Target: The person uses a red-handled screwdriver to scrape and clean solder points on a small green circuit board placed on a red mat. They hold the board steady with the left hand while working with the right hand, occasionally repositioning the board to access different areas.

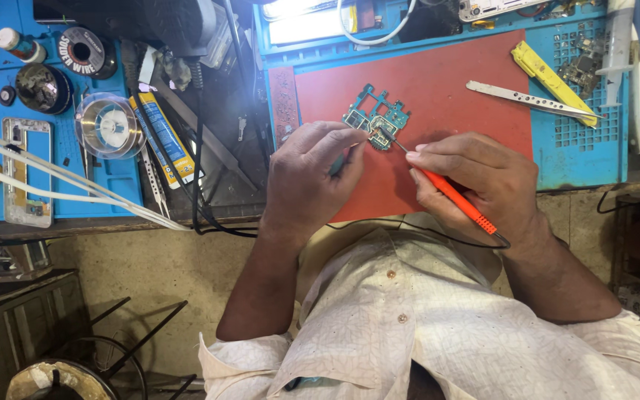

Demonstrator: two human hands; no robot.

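**Both hands closed in on the circuit board**

Your right hand (475,185) gripped the orange-handled soldering iron (457,198) like a pen, fingers clamped round its shaft, with the thin metal tip reaching left onto the small teal circuit board (376,122). Your left hand (309,178) was curled shut over a teal-handled tool (337,163), thumb and forefinger pressing at the board's near edge. The board lay on the red mat (453,89), just beyond your knuckles, with the two hands nearly touching over it.

Risk, as it looked from there: the board seemed pinned only by your left fingertips, so a slip could have dragged the hot tip across nearby parts or onto your own finger. The iron's black cord (409,226) trailed along the near edge of the bench against your shirt; a snag could have jerked the tip off its spot.

Surface and room: the red mat sat inside a blue work tray (579,155). Metal tweezers (531,98) and a yellow pry tool (550,74) lay to the far right. On the left were a clear spool of wire (109,126), a blue-and-yellow tube (164,141) and a phone frame (27,170). A bare concrete floor showed below the bench.
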